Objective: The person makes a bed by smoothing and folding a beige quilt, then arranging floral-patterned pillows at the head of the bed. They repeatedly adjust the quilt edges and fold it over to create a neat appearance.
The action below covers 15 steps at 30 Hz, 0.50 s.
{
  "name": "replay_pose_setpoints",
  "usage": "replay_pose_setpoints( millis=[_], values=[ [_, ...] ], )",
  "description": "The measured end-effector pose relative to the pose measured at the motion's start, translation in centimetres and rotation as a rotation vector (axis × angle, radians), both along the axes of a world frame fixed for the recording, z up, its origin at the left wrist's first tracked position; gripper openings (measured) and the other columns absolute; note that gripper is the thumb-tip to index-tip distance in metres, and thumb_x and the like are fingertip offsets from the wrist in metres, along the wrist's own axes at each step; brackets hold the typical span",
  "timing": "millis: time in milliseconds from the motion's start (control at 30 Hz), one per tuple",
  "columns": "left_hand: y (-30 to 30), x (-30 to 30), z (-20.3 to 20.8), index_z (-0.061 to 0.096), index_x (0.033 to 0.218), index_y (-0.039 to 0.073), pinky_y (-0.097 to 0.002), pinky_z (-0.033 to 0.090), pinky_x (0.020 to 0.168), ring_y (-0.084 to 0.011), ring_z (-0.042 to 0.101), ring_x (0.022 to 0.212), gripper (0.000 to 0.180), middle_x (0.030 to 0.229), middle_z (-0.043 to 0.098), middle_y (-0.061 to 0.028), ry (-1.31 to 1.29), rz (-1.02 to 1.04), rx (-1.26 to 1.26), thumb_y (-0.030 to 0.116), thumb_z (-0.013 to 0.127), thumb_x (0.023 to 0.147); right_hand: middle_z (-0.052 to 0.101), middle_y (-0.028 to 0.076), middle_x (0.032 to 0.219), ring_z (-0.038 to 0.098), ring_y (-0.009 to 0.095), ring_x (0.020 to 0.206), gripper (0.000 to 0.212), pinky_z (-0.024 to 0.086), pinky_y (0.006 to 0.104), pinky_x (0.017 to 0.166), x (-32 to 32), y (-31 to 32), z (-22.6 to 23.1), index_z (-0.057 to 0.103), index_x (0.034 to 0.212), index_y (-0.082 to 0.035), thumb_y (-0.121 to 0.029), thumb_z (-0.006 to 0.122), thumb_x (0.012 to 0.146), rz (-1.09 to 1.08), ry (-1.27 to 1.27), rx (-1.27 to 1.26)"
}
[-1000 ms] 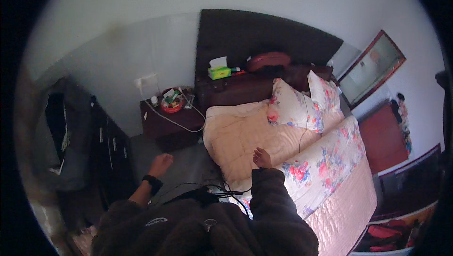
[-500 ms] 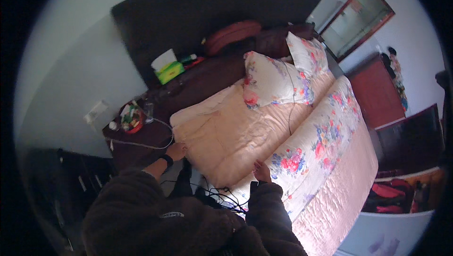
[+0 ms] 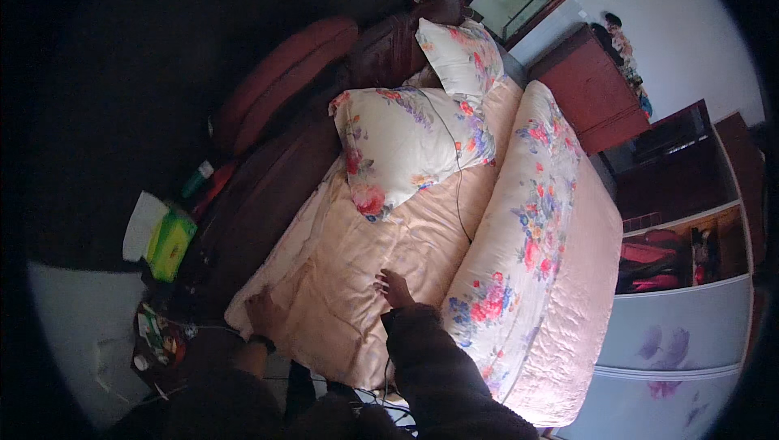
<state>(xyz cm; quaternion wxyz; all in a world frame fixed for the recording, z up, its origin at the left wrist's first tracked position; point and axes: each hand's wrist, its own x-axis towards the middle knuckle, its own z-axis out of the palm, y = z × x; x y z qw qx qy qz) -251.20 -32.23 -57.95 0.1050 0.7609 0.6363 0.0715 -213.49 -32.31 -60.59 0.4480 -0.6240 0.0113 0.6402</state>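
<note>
The bed carries a peach quilted sheet (image 3: 389, 245), wrinkled toward its near left side. My left hand (image 3: 264, 317) rests on the sheet near its left corner, fingers apart, blending into its colour. Over the middle of the sheet is my right hand (image 3: 394, 287), its fingers spread and slightly bent with nothing between them. To its right lies a floral quilt (image 3: 527, 237), folded into a long strip along the bed. A floral pillow (image 3: 414, 152) is ahead of my hands, and a second floral pillow (image 3: 462, 59) sits behind it. A thin black cable (image 3: 459, 188) trails over the nearer pillow and sheet.
A dark headboard (image 3: 284, 148) runs along the left, with a green tissue box (image 3: 169, 245) on its ledge. A cluttered nightstand (image 3: 158, 343) stands at the lower left. A red-brown cabinet (image 3: 588, 91) and an open-topped wardrobe (image 3: 682, 318) line the far and right sides.
The view has turned and come closer to the bed. My left hand has gone from the mattress edge onto the sheet's corner. My right hand has moved from beside the folded quilt over the sheet.
</note>
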Motion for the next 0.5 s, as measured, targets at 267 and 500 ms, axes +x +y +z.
replay_pose_setpoints(
  millis=[267, 500],
  values=[
    [-0.4, -5.8, 3.0, 0.060, 0.100, -0.001, -0.0450, 0.045, 0.072, -0.0363, 0.058, 0.080, 0.039, 0.087, 0.060, -0.0191, -0.213, 0.649, -0.388, 0.035, 0.047, 0.093, 0.055, 0.005, 0.118, 0.055, 0.022, 0.098, 0.057, 0.047, 0.0378, 0.074, 0.8, 16.5, -6.3, 0.053, 0.117, -0.014, -0.059, 0.058, 0.082, -0.263, 0.020, 0.167],
    [0.5, -7.6, 3.3, 0.053, 0.117, 0.001, -0.0458, 0.046, 0.082, -0.0404, 0.059, 0.096, 0.049, 0.106, 0.060, -0.0230, -0.158, 0.632, -0.419, 0.043, 0.044, 0.093, 0.063, 0.009, 0.095, 0.061, 0.020, 0.081, 0.036, 0.050, 0.0328, 0.071, 2.0, 24.6, -6.7, 0.058, 0.107, -0.004, -0.037, 0.055, 0.092, -0.447, 0.114, 0.514]
  ],
)
